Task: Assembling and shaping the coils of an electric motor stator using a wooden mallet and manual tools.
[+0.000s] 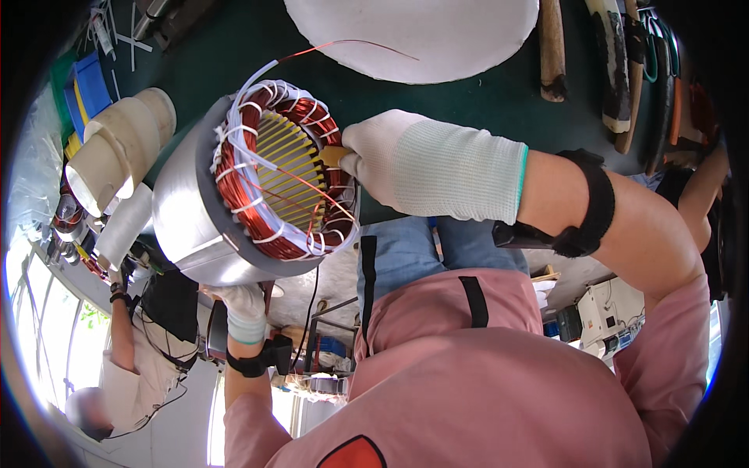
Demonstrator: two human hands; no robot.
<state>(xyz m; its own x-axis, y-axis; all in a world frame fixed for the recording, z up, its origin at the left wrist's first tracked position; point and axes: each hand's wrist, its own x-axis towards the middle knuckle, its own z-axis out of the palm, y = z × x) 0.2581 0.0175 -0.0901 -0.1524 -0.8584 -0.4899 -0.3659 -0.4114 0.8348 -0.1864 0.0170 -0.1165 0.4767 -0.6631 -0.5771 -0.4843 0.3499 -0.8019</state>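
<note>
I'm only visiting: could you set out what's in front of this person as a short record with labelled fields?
Main piece: silver-grey metal cylinder, open end showing
Around its opening: red-brown copper windings bound with white ties
Inside: yellow strips
Right hand: gloved, pinching a small yellowish piece by the windings
Left hand: gloved, under the cylinder; fingers mostly hidden
Loose end: thin copper wire above the cylinder
Beyond: white rounded sheet on a dark green table
Far left: cream cylindrical pieces

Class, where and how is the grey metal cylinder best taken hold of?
Probably by the smooth outer wall of the grey metal cylinder, cupped from the near left: it is round and bare there. Copper coils and a loose sleeved wire crowd its right-facing end, which seems best avoided.
</note>
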